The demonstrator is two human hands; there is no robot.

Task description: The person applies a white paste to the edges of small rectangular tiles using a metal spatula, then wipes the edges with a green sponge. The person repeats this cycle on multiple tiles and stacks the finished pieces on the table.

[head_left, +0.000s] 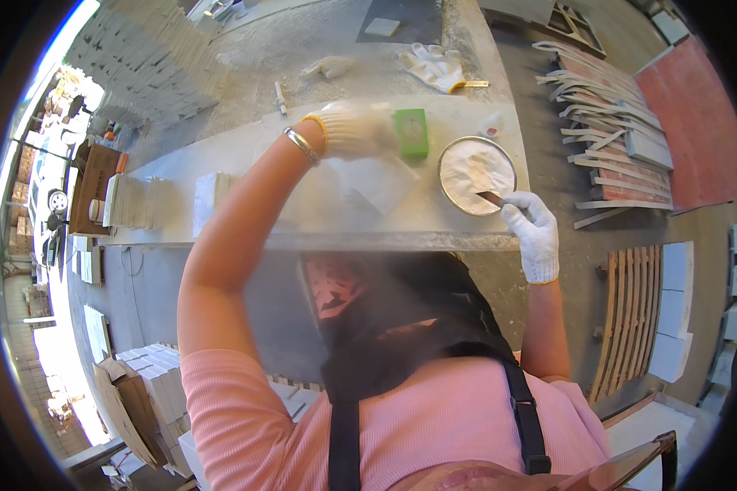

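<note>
We see a dusty workbench; near its right edge sits a round metal bowl of white powder. Our gloved right hand pinches a brown tool handle in it. Our gloved left hand grips a green block mid-bench.

White knitted glove with yellow cuff on left hand; green rectangular sponge block; round metal bowl of white powder; grey dusty workbench.

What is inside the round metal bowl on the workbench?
The round metal bowl holds white powder or paste. A brown tool handle, in the gloved right hand, dips into it. The tool's working end is buried, and so is the bowl's bottom.
</note>
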